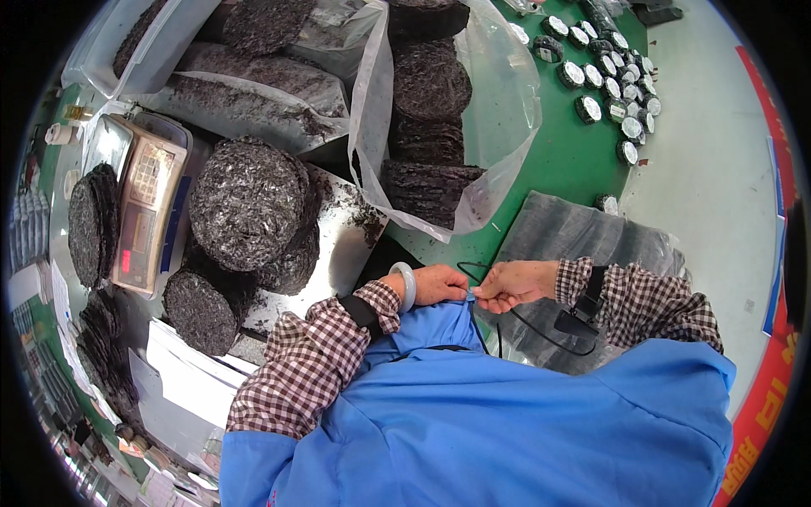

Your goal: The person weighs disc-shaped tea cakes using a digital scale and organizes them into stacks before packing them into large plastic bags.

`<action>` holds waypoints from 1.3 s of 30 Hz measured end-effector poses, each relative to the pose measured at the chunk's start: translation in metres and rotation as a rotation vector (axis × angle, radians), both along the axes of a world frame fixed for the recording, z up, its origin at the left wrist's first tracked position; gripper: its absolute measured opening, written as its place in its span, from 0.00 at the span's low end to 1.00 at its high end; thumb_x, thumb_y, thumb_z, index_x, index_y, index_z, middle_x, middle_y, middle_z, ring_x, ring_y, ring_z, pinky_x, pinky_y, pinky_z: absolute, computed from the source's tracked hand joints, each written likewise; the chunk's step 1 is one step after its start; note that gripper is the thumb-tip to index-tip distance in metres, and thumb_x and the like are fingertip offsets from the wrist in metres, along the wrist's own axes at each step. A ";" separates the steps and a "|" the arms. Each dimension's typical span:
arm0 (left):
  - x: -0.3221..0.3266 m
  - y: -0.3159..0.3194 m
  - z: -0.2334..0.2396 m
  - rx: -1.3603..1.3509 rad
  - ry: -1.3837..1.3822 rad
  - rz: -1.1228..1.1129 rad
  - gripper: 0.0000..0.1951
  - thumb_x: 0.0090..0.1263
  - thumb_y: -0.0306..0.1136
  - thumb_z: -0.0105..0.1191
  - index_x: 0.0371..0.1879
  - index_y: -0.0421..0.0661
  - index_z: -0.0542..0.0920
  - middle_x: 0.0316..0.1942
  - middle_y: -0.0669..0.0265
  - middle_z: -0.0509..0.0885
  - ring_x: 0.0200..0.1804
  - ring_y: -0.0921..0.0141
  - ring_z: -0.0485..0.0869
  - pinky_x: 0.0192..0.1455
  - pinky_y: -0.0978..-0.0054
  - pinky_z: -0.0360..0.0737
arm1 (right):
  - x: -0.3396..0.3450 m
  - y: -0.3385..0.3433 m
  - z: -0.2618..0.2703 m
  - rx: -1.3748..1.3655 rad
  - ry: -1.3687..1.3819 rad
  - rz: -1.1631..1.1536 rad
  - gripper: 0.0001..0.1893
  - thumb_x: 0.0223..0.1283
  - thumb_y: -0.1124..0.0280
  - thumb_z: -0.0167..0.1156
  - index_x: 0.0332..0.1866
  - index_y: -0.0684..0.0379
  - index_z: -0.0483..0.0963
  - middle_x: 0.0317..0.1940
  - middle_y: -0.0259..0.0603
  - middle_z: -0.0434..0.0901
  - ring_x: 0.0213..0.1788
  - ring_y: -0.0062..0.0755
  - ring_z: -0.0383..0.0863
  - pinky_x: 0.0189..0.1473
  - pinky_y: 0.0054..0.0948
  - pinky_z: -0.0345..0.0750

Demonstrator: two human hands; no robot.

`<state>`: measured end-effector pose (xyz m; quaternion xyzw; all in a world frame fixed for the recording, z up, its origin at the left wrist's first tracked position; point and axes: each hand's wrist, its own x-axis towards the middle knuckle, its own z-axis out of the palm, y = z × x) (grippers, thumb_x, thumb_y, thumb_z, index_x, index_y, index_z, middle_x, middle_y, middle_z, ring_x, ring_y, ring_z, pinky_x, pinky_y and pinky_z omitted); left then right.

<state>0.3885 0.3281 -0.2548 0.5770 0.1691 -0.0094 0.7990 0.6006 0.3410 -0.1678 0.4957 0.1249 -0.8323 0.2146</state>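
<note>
My left hand, with a pale bangle at the wrist, pinches the gathered edge of the blue garment that I wear. Facing it, my right hand has its thumb and fingertips closed on the same edge, at a small light-blue bit of cloth. A thin black cord loops past the right hand and hangs below it. Whether the fingers also hold the cord cannot be told. Beneath the right forearm lies a clear plastic-wrapped pack of dark rolls.
Stacked round cakes of dried seaweed stand on a metal sheet beside a digital scale. An opened clear plastic bag holds more cakes. Several small white-topped round packs lie far right, on the green surface. A plastic bin stands back left.
</note>
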 end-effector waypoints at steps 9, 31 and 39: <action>0.002 -0.001 0.005 0.159 0.033 0.062 0.12 0.74 0.38 0.48 0.38 0.41 0.78 0.26 0.65 0.78 0.32 0.74 0.73 0.37 0.72 0.73 | -0.018 0.004 0.013 0.137 -0.022 0.187 0.18 0.70 0.60 0.58 0.29 0.63 0.77 0.21 0.37 0.79 0.19 0.16 0.75 0.20 0.16 0.71; -0.019 0.016 0.010 0.163 -0.011 0.298 0.11 0.73 0.35 0.54 0.45 0.41 0.80 0.35 0.65 0.85 0.38 0.73 0.81 0.45 0.75 0.78 | -0.029 0.048 0.040 0.386 0.017 0.637 0.34 0.70 0.42 0.48 0.27 0.68 0.79 0.20 0.44 0.82 0.19 0.28 0.82 0.23 0.23 0.80; -0.195 -0.021 0.087 0.028 0.186 0.802 0.15 0.75 0.33 0.53 0.56 0.43 0.76 0.50 0.67 0.81 0.54 0.74 0.79 0.59 0.73 0.74 | -0.080 0.167 0.096 1.082 0.121 0.120 0.18 0.73 0.55 0.52 0.39 0.63 0.77 0.25 0.35 0.81 0.25 0.19 0.81 0.29 0.19 0.79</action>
